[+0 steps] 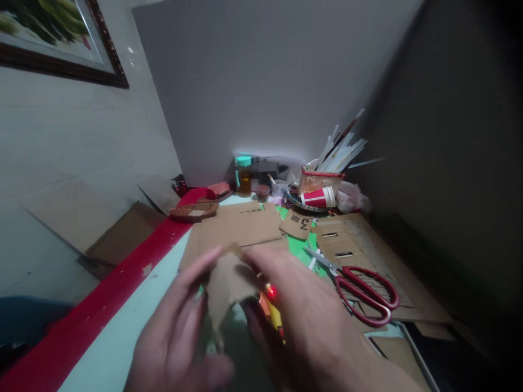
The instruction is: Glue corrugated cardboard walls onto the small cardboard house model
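Note:
A small bent piece of brown cardboard (229, 283) is held up near the front of the table, between my two hands. My left hand (175, 326) grips its left side, fingers curled around it. From the other side my right hand (306, 310) closes on its upper right edge. Beneath the right palm shows a yellow and orange object (274, 313) with a glowing red light; its kind is mostly hidden. Red-handled scissors (363, 291) lie partly open just right of my right hand, blades pointing away to the left.
Flat cardboard sheets (241, 223) cover the middle, and slotted cardboard (355, 239) lies at the right. Behind stand a teal-lidded bottle (244, 177), a tipped red-and-white paper cup (318, 197) and a box of paper strips (322, 179). A woven tray (194, 211) sits at the left edge.

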A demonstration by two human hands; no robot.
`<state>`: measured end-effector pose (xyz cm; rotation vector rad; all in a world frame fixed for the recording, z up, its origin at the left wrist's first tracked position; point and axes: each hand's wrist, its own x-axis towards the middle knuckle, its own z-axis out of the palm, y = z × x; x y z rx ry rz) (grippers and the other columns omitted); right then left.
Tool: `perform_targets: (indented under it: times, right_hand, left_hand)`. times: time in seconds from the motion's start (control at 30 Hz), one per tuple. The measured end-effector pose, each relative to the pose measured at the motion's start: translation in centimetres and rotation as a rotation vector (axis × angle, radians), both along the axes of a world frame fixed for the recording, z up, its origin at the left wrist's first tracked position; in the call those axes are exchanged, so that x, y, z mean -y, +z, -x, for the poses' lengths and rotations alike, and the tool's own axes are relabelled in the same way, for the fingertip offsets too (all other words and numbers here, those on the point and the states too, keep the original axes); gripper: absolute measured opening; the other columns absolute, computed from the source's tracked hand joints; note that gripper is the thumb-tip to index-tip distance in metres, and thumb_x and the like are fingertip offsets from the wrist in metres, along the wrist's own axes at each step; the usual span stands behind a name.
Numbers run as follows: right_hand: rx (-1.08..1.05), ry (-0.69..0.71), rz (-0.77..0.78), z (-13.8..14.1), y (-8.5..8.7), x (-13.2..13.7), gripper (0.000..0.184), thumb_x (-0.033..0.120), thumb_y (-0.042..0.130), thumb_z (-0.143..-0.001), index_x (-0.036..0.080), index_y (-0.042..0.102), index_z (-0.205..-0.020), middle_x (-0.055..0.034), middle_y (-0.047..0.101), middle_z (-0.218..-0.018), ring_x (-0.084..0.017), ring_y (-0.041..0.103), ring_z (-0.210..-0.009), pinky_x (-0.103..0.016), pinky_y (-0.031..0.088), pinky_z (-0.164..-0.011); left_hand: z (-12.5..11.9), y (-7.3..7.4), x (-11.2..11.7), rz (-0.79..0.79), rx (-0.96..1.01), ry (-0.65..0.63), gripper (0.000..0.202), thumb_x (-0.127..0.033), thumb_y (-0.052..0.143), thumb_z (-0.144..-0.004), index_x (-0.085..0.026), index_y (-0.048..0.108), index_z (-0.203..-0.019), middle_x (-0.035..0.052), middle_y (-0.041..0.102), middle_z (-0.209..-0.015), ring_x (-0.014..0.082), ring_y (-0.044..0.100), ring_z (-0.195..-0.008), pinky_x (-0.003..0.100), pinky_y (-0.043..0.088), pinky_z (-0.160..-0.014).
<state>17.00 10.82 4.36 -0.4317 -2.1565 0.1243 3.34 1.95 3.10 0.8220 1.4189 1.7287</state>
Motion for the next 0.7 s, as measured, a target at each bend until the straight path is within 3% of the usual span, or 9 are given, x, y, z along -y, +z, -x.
perform_targets:
  times: [0.07,0.17,0.27,0.37,0.47,0.57,0.7]
  right_hand:
    - [0.053,0.054,0.081,-0.5,0.7,-0.1,0.034,0.010,0.053,-0.093,0.016,0.047,-0.126,-0.0030,0.068,-0.108,-0.014,0.065,-0.096,-0.025,0.053,-0.081]
    - [0.117,0.067,0.177,-1.0,1.3,-0.2,0.030,0.010,0.053,-0.093,0.016,0.053,-0.122,0.0001,0.066,-0.106,-0.011,0.064,-0.097,-0.021,0.053,-0.084]
    - [0.159,0.042,0.172,-1.5,1.5,-0.2,0.021,0.012,0.052,-0.095,0.015,0.059,-0.115,-0.0012,0.067,-0.103,-0.014,0.064,-0.096,-0.024,0.054,-0.083]
    - [0.119,0.020,0.105,-2.1,1.5,-0.1,0.023,0.016,0.055,-0.096,0.014,0.059,-0.119,-0.0022,0.069,-0.109,-0.014,0.065,-0.103,-0.025,0.052,-0.091]
    - [0.085,-0.006,0.056,-2.4,1.5,-0.1,0.026,0.017,0.057,-0.096,0.013,0.059,-0.121,-0.0035,0.071,-0.115,-0.015,0.066,-0.104,-0.027,0.053,-0.088]
    - [0.071,-0.018,0.062,-2.6,1.2,-0.4,0.027,0.015,0.056,-0.095,0.014,0.060,-0.122,-0.0024,0.072,-0.114,-0.015,0.068,-0.095,-0.027,0.056,-0.080]
    - [0.047,-0.049,0.147,-3.2,0.7,-1.1,0.029,0.016,0.055,-0.095,0.013,0.063,-0.123,-0.0023,0.073,-0.116,-0.014,0.069,-0.103,-0.023,0.054,-0.097]
  left_hand:
    - [0.5,1.0,-0.3,0.065,0.172,-0.023,0.083,-0.047,0.092,-0.048,-0.040,0.063,-0.125,-0.0047,0.062,-0.141,0.0330,0.054,-0.134,0.023,0.059,-0.091]
    - [1.4,2.1,-0.5,0.129,0.435,-0.048,0.071,-0.040,0.090,-0.055,-0.039,0.067,-0.122,-0.0017,0.069,-0.132,0.0363,0.060,-0.127,0.034,0.062,-0.091]
    - [2.2,1.8,-0.7,0.056,0.532,-0.108,0.060,-0.038,0.084,-0.065,-0.036,0.069,-0.124,0.0029,0.078,-0.112,0.0372,0.070,-0.112,0.040,0.066,-0.082]
    - [2.8,0.7,-0.8,-0.076,0.598,-0.183,0.054,-0.036,0.074,-0.077,-0.037,0.065,-0.130,0.0019,0.081,-0.096,0.0345,0.073,-0.107,0.041,0.068,-0.076]
    - [3.1,0.4,-1.0,-0.075,0.696,-0.193,0.057,-0.040,0.068,-0.082,-0.037,0.058,-0.138,0.0025,0.078,-0.111,0.0351,0.070,-0.113,0.046,0.065,-0.083]
    - [2.6,1.5,-1.4,-0.027,0.730,-0.179,0.064,-0.042,0.070,-0.080,-0.033,0.056,-0.141,0.0053,0.072,-0.127,0.0386,0.066,-0.118,0.053,0.061,-0.091]
    - [1.2,3.7,-2.0,0.075,0.764,-0.119,0.056,-0.038,0.066,-0.083,-0.032,0.058,-0.138,0.0015,0.070,-0.132,0.0363,0.057,-0.131,0.054,0.052,-0.103]
